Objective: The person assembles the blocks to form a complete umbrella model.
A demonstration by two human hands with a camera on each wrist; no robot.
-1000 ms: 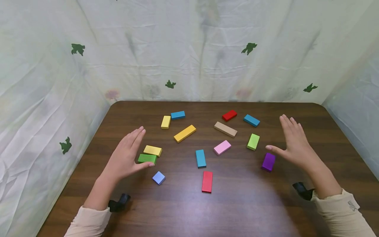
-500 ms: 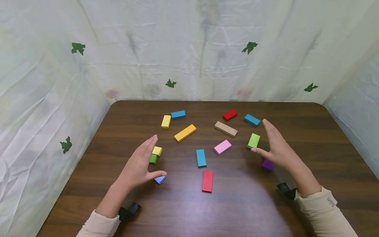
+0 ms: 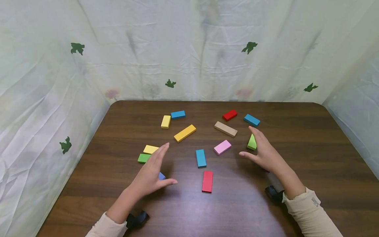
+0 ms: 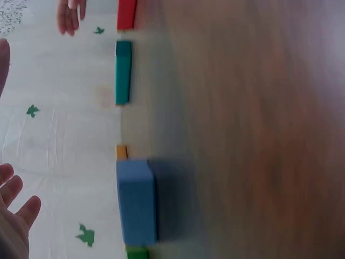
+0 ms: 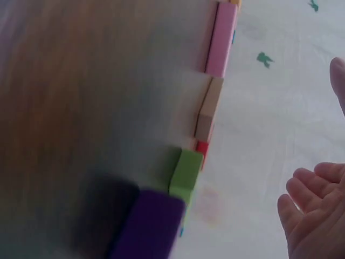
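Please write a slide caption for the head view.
Left hand and right hand, both empty, over a brown table scattered with coloured blocks.

Pale, creased cloth (image 3: 183,36) is hung round the back and both sides of a dark wooden table (image 3: 237,215). Five green patches (image 3: 78,48) are spotted from the head view, one low on the left! Just above the table's far edge, two faded pinkish blotches (image 3: 112,93) are picked out; a fine dark pattern (image 4: 9,15) is glimpsed top left from the left wrist.
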